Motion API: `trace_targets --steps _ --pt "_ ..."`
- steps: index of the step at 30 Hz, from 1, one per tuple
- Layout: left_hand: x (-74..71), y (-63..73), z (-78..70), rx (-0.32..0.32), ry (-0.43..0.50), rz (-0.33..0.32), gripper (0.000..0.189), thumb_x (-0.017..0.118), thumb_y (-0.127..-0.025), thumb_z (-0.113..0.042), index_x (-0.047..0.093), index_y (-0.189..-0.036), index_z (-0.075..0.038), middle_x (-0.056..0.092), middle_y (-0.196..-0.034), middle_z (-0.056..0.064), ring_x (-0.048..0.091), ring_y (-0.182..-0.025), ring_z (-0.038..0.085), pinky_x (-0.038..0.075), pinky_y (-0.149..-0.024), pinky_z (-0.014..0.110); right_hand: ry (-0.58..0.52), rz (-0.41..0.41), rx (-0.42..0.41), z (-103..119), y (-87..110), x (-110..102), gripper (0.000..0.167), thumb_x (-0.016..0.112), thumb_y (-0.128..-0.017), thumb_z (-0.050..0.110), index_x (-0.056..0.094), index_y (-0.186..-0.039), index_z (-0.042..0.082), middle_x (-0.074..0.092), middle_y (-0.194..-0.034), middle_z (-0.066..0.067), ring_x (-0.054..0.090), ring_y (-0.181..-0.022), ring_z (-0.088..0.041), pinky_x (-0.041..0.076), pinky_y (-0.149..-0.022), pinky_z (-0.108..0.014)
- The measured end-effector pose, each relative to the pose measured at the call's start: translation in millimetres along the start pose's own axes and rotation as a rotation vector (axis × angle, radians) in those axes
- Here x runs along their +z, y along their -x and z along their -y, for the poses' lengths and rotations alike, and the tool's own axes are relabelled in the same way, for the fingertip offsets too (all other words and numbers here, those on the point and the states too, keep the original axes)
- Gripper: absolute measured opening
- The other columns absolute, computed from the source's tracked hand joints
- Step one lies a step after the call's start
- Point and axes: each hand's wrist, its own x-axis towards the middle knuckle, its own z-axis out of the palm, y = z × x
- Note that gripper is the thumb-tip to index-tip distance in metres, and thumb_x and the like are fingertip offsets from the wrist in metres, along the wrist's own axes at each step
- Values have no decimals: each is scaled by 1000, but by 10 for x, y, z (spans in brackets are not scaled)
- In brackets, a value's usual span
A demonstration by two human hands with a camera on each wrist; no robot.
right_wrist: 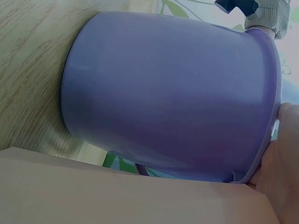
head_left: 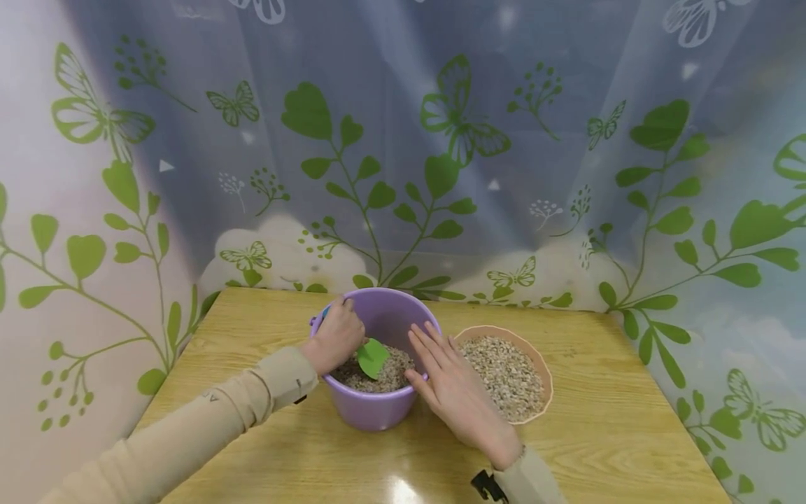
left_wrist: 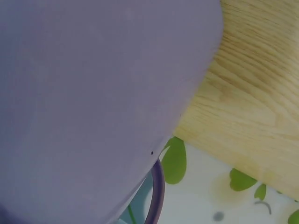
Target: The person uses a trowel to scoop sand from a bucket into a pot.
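Observation:
In the head view my left hand [head_left: 340, 337] is over the left side of a purple bucket [head_left: 373, 411] and grips a small toy shovel. Its green blade [head_left: 373, 358] points down at the gravelly grains [head_left: 393, 371] in the bucket; the handle is mostly hidden by the fist. Across from it, my right hand [head_left: 456, 392] rests on the bucket's right rim with its fingers straight. The right wrist view shows this hand [right_wrist: 285, 158] right at the rim, beside the bucket wall [right_wrist: 173, 93]. Purple bucket wall [left_wrist: 103, 93] fills much of the left wrist view.
A shallow peach bowl [head_left: 546, 378] of pale gravel [head_left: 504, 371] stands right of the bucket, partly behind the right hand. Both containers are on a wooden table [head_left: 604, 427]. A curtain [head_left: 390, 42] with butterflies and leaves hangs behind and at both sides.

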Motion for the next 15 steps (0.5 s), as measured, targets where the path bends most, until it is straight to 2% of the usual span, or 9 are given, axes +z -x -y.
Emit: trace_targets --steps 5,8,11,15 --pt "-25 -13 -52 -31 145 -47 53 59 -96 -56 72 -67 -13 68 -68 2 60 -80 23 47 -85 38 -5 0 4 -9 -5 0 64 31 -109 50 28 -159 10 18 -168 0 16 -155 -23 19 -122 -49" --pt "-38 -14 -70 -50 187 -7 54 58 -97 -56 72 -68 -13 69 -70 2 61 -84 23 47 -90 40 -14 -8 -3 -9 -12 -1 64 32 -109 49 27 -159 10 18 -168 0 16 -155 -23 19 -122 -49" --pt "-57 19 -46 -77 192 13 56 57 -98 -57 70 -66 -12 69 -70 3 62 -83 23 49 -86 39 -15 -11 -9 -2 -12 -3 64 31 -109 49 28 -159 10 18 -168 -1 16 -155 -24 19 -121 -50" --pt "-127 78 22 -115 258 -7 59 57 -99 -54 66 -62 -10 68 -67 5 63 -84 25 52 -85 41 -14 -23 -12 2 2 -9 64 33 -109 48 28 -159 8 22 -167 -4 18 -155 -25 21 -121 -51"
